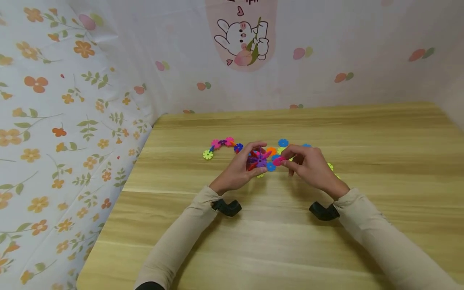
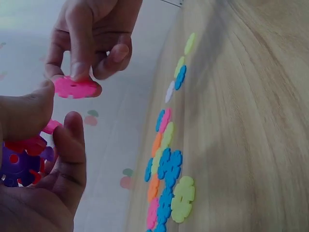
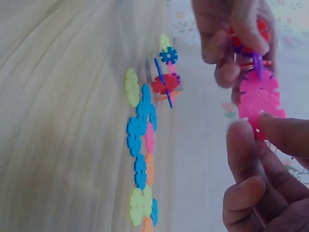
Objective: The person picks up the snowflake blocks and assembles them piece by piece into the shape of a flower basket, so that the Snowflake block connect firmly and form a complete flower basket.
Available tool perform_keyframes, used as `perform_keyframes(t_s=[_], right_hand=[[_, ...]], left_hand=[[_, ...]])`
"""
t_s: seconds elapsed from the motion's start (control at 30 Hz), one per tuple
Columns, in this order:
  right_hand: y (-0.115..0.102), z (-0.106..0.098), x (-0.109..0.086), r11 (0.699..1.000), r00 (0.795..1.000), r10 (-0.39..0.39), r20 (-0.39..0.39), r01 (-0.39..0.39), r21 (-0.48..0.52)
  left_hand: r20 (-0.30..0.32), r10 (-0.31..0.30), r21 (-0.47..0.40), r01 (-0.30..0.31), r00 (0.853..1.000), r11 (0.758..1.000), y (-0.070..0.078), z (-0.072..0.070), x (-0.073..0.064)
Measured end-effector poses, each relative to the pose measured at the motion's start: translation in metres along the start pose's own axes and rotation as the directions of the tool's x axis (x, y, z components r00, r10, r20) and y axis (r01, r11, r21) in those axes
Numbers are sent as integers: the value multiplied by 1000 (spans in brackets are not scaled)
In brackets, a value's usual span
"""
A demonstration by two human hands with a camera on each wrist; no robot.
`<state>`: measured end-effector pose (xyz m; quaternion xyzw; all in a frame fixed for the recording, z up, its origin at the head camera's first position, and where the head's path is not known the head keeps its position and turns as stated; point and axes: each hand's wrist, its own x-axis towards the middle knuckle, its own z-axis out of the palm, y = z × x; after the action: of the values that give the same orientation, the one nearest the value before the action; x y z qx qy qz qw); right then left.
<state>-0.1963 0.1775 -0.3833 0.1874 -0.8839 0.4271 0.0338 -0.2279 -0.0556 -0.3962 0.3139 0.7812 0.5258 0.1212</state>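
My left hand (image 1: 237, 169) holds a cluster of joined snowflake discs (image 1: 260, 160), purple, red and pink, between thumb and fingers above the table. Part of that cluster is hidden by the fingers. From the right, my right hand (image 1: 311, 166) pinches a pink snowflake disc (image 2: 75, 88), a flat notched piece with a small centre hole, between thumb and fingers. In the left wrist view it sits just above the left fingertips, close to the cluster. The right wrist view has the pink disc overlapping another pink disc of the cluster.
Loose snowflake discs in blue (image 1: 283, 142), yellow, orange and pink lie flat on the wooden table (image 1: 275, 241) under and beyond the hands. To the left lies a joined chain of discs (image 1: 222, 142), with a yellow one (image 1: 208, 154) at its end. A printed curtain (image 1: 174, 48) hangs behind.
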Motion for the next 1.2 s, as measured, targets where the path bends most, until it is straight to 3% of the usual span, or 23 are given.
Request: perform_keyframes(t_s=[0.17, 0.67, 0.97, 1.2], right_hand=[[-5, 2, -1, 998, 999, 35, 0, -35, 43], [-11, 10, -5, 992, 990, -64, -124, 77, 100], [-13, 15, -9, 986, 972, -145, -183, 158, 59], [-12, 18, -10, 974, 957, -205, -203, 219, 49]], left_hand=[[10, -24, 20, 23, 1000, 1000, 0, 1, -1], [3, -1, -9, 1, 1000, 1000, 5, 7, 2], [6, 8, -44, -8, 1000, 999, 6, 10, 0], [76, -1, -101, 9, 997, 995, 5, 11, 0]])
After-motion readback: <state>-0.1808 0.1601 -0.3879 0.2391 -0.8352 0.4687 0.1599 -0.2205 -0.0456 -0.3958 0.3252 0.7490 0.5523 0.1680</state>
